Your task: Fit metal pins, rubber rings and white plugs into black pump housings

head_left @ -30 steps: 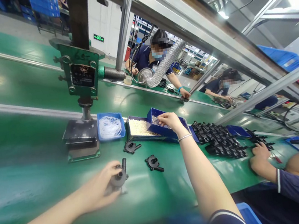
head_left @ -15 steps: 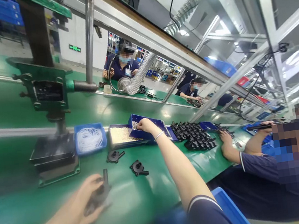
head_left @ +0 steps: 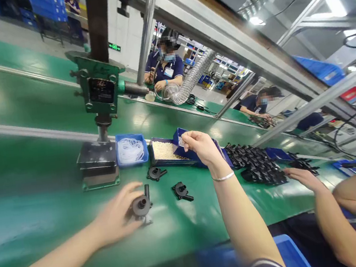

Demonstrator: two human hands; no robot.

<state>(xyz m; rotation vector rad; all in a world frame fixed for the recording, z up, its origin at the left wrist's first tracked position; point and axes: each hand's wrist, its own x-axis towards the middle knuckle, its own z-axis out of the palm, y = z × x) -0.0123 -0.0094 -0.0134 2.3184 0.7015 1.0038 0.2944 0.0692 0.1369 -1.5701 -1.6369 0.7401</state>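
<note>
My left hand point(head_left: 121, 212) is curled around a black pump housing point(head_left: 141, 206), thumb and fingers on opposite sides of it, a little blurred. The housing's round hub faces up and its pipe points away from me. My right hand point(head_left: 201, 145) is pinched closed just above a small blue bin point(head_left: 178, 134) of tiny silvery parts; what sits between the fingertips is too small to make out. Two more black pump housings point(head_left: 156, 173) point(head_left: 181, 190) lie apart on the green table, between my hands and the bins.
A blue tray point(head_left: 131, 149) of clear rings and a bin point(head_left: 165, 149) of pale small pieces stand beside a green press point(head_left: 100, 89). Many black parts point(head_left: 256, 162) are piled to the right, near a co-worker's hand point(head_left: 303, 177). A blue crate point(head_left: 292, 254) sits at the lower edge.
My right hand has lifted from inside the small blue bin to just above it, fingers pinched. My left hand has moved the black housing slightly forward and right. The view has shifted.
</note>
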